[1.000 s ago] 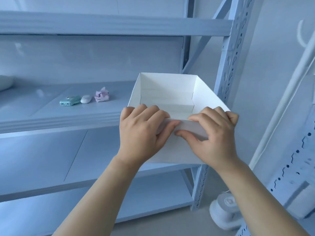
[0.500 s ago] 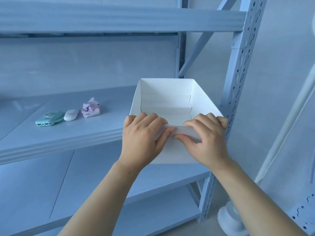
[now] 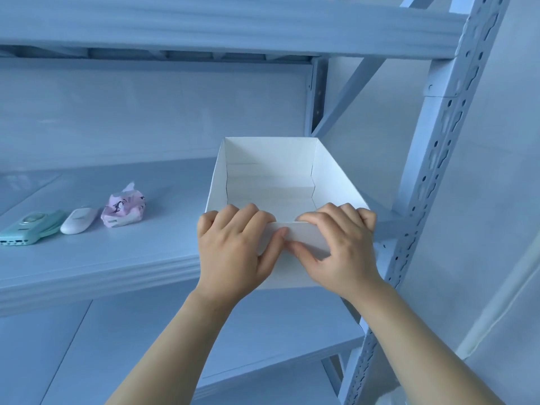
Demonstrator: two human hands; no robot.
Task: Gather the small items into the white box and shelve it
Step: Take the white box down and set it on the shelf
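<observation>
A pale blue metal shelf (image 3: 96,258) is bearing three small items at nine o'clock. The left hand (image 3: 233,252) and right hand (image 3: 342,252) are pinching the smooth, rectangular white cardboard box (image 3: 330,182) by its near wall.

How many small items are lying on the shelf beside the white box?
3, in a row left of the white box: a mint green device, a white oval item, then a pink packet nearest it. None seems hidden.

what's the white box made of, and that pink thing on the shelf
White box: looks like thin matte cardboard or stiff paper, judging by sharp fold creases and thin walls. Pink thing: seems a soft printed plastic wrapper, crinkled and slightly glossy; contents can't be told.
</observation>
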